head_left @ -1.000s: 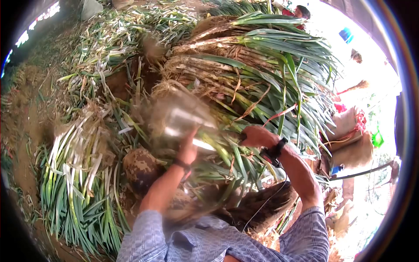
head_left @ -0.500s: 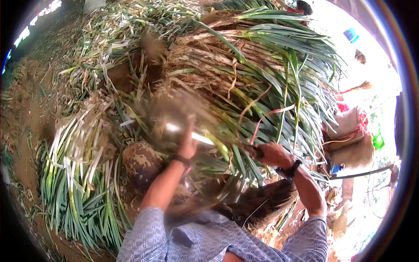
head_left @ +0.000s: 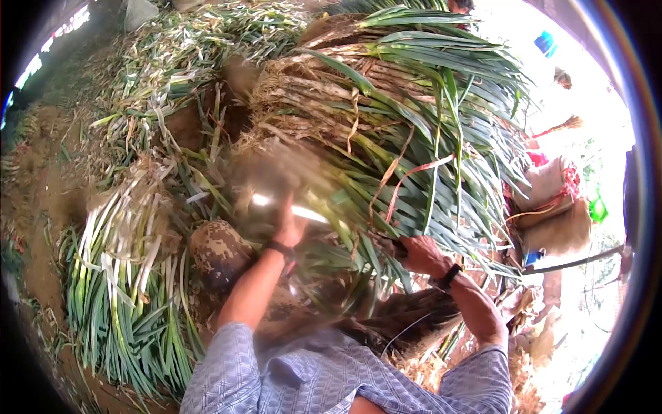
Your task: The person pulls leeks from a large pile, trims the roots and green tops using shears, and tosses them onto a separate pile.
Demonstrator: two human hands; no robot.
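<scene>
My left hand is at the centre, just beyond my knee, its fingers lost in blur among roots and stalks. A bright shiny streak crosses beside it. To the right, my right hand is closed round a dark handle whose far end is lost among the leaves. Beyond both hands lies a big heap of green onions, brown roots to the left and green leaves to the right. A bundle of paler, whiter-stemmed onions lies to the left.
Loose trimmed leaves litter the ground at the back left. My camouflage-covered knee is between the pale bundle and my left arm. Sacks stand at the right. Part of another person's head shows at the top.
The view has shifted slightly. My right hand, still round the handle, is a little lower and further left. My left hand remains beside the blurred roots.
</scene>
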